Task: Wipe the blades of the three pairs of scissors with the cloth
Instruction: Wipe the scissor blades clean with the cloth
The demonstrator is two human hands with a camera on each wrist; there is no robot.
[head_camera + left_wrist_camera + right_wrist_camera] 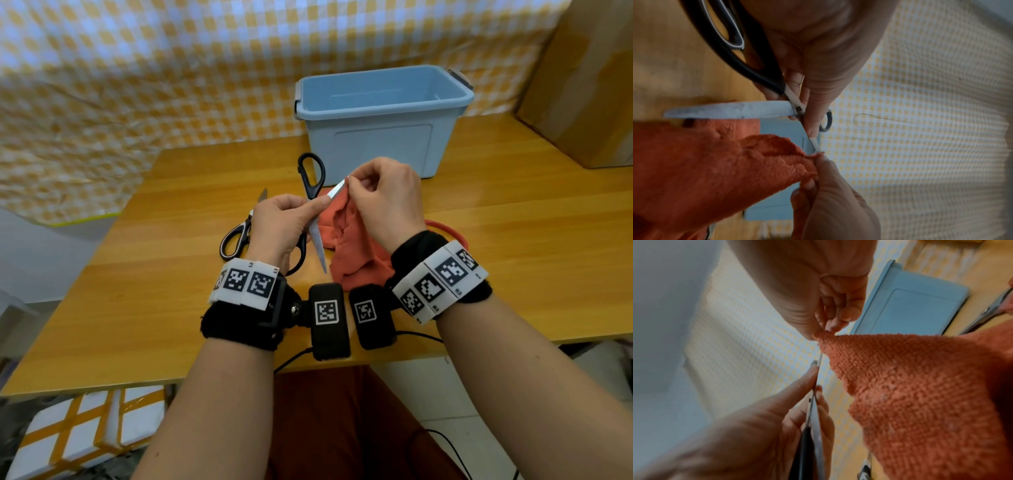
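My left hand [291, 216] grips black-handled scissors [311, 174] near the pivot, held above the table and spread wide open. One blade [319, 246] points back toward me. The other blade [337, 187] runs up to my right hand [356, 185], which pinches an orange cloth [349, 246] around that blade near its tip. In the left wrist view the cloth [694, 162] hangs under the broad blade [725, 110]. In the right wrist view the cloth [920, 386] is pinched over the thin blade [819, 361]. Black-and-white scissors [236, 236] lie on the table behind my left hand. Red-handled scissors [445, 229] lie behind my right wrist, mostly hidden.
An empty light-blue plastic bin [376, 150] stands on the wooden table [154, 291] just behind my hands. A cardboard box [582, 85] sits at the far right. A yellow checked sheet [137, 68] covers the wall and the left side.
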